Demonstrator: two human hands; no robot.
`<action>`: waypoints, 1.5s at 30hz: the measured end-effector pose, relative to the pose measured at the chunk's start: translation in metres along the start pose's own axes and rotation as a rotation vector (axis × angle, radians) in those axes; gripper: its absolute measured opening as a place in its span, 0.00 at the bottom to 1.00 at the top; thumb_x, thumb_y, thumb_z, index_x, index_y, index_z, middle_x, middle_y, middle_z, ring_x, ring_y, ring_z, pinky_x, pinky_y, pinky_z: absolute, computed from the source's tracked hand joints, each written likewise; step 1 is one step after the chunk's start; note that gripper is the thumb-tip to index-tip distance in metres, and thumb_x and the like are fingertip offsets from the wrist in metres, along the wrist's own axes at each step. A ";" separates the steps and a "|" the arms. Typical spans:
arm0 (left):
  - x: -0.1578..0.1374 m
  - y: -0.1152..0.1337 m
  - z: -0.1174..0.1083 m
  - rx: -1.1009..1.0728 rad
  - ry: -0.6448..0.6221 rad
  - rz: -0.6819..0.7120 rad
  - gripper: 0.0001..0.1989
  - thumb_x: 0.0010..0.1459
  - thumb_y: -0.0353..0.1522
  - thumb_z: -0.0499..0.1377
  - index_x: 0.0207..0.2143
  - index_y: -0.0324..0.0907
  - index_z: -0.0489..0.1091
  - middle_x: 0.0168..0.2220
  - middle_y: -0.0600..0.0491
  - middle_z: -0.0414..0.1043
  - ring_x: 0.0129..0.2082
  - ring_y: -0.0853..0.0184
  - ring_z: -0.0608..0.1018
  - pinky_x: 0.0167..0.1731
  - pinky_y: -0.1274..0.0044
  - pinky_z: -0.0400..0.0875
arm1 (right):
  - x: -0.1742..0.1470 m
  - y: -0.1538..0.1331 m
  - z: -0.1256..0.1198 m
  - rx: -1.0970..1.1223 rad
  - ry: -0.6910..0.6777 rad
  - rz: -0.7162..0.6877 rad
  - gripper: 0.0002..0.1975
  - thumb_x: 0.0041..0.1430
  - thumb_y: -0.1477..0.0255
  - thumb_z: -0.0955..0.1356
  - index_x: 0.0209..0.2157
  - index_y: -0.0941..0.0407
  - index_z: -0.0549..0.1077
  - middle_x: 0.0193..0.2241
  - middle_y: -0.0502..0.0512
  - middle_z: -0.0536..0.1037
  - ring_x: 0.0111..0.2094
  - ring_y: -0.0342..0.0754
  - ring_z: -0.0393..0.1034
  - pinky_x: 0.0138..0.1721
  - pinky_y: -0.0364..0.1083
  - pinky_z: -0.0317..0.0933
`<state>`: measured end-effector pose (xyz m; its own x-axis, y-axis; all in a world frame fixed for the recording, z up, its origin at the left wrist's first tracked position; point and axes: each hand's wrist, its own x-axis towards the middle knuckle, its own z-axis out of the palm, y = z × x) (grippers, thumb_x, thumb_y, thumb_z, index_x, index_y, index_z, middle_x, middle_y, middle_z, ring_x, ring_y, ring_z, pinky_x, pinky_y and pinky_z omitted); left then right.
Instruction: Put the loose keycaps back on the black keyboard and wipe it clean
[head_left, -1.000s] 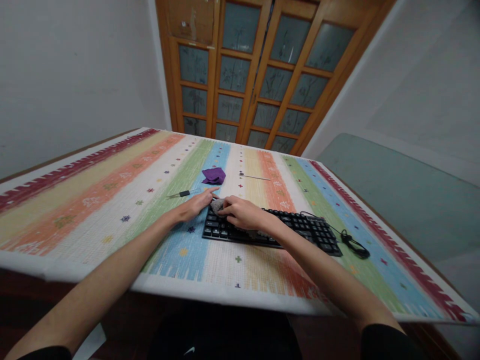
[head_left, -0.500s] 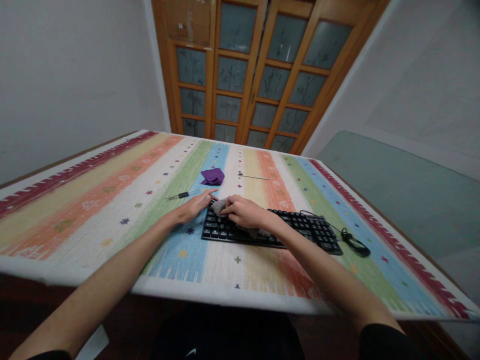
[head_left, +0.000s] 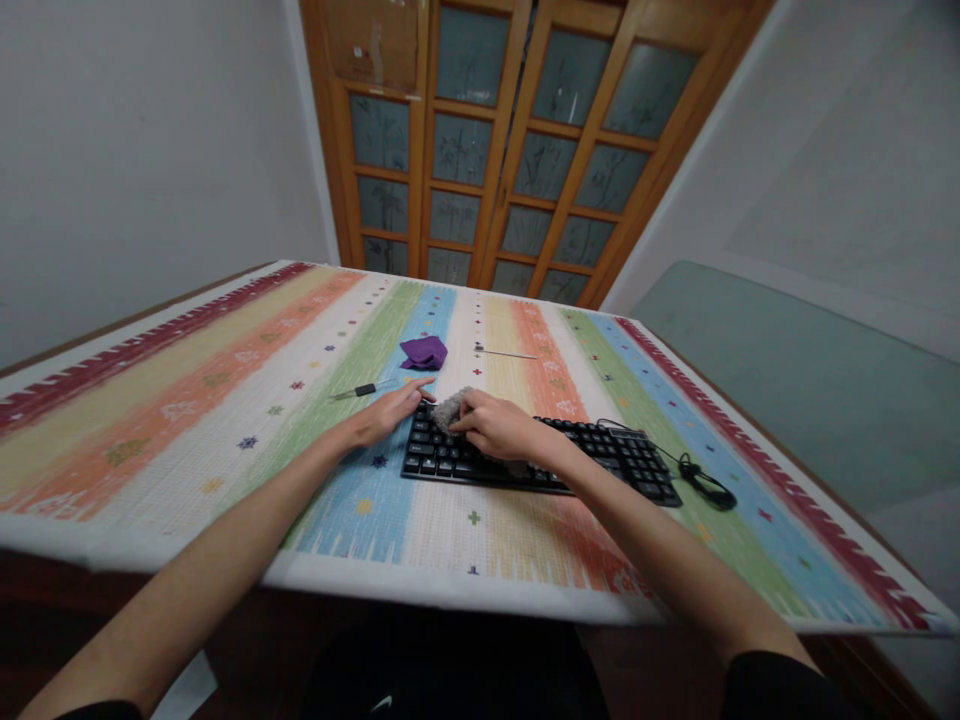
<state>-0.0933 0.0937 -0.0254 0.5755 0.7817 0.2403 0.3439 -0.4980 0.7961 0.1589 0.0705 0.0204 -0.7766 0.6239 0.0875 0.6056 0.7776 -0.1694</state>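
Observation:
A black keyboard point(head_left: 600, 462) lies on the striped tablecloth in front of me. My right hand point(head_left: 499, 425) is closed on a fuzzy grey cloth point(head_left: 452, 408), pressed against the upper left keys; part of the cloth is hidden under the hand. At the keyboard's upper left corner rests my left hand point(head_left: 391, 412), index finger stretched out and the other fingers partly hidden. Its fingertips touch or nearly touch the corner. Just left of that hand lies a thin tool with a black middle point(head_left: 365, 390). Beyond it sits a crumpled purple cloth point(head_left: 424, 352).
A thin rod with a small dark end point(head_left: 506, 353) lies behind the keyboard. The coiled black cable point(head_left: 706, 485) is at the keyboard's right. The striped tablecloth point(head_left: 225, 440) covers the table, with wooden glass-paned doors point(head_left: 517, 150) behind it.
My right hand has shifted the grey cloth slightly to the right and away from me over the upper left keys. The left hand stays at the keyboard's corner.

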 end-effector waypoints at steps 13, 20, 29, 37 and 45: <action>0.000 -0.003 0.002 0.025 0.002 0.000 0.35 0.68 0.52 0.40 0.67 0.40 0.58 0.56 0.42 0.73 0.55 0.53 0.74 0.56 0.64 0.65 | -0.007 0.008 0.005 0.074 0.034 -0.017 0.17 0.60 0.82 0.66 0.46 0.55 0.82 0.36 0.56 0.73 0.39 0.48 0.64 0.43 0.46 0.61; 0.000 -0.002 0.001 0.055 0.009 0.014 0.33 0.69 0.51 0.41 0.66 0.41 0.60 0.56 0.42 0.74 0.54 0.53 0.75 0.59 0.63 0.62 | -0.015 0.006 0.003 -0.003 0.013 0.004 0.17 0.60 0.82 0.66 0.44 0.56 0.82 0.39 0.58 0.72 0.41 0.50 0.64 0.42 0.47 0.62; -0.001 0.007 0.000 0.064 -0.010 -0.001 0.33 0.69 0.50 0.41 0.67 0.42 0.58 0.56 0.43 0.73 0.54 0.52 0.74 0.59 0.63 0.62 | -0.017 0.006 -0.002 -0.031 0.006 0.026 0.17 0.59 0.83 0.66 0.44 0.55 0.82 0.39 0.58 0.72 0.41 0.50 0.65 0.42 0.48 0.62; -0.001 0.010 0.000 0.057 -0.031 -0.008 0.34 0.69 0.50 0.42 0.68 0.40 0.57 0.56 0.43 0.73 0.54 0.51 0.73 0.60 0.62 0.62 | -0.027 0.013 -0.006 -0.039 -0.042 0.035 0.18 0.62 0.82 0.66 0.48 0.54 0.81 0.39 0.57 0.71 0.42 0.50 0.65 0.43 0.48 0.61; -0.001 0.011 -0.001 0.079 -0.057 -0.023 0.34 0.69 0.48 0.41 0.70 0.40 0.53 0.57 0.42 0.72 0.56 0.52 0.71 0.60 0.62 0.59 | -0.031 0.009 -0.005 -0.107 -0.004 0.052 0.17 0.63 0.81 0.65 0.47 0.54 0.82 0.40 0.59 0.72 0.41 0.50 0.65 0.40 0.47 0.61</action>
<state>-0.0907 0.0879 -0.0159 0.6072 0.7718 0.1888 0.4137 -0.5099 0.7542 0.1894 0.0587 0.0214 -0.7445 0.6631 0.0776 0.6597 0.7485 -0.0674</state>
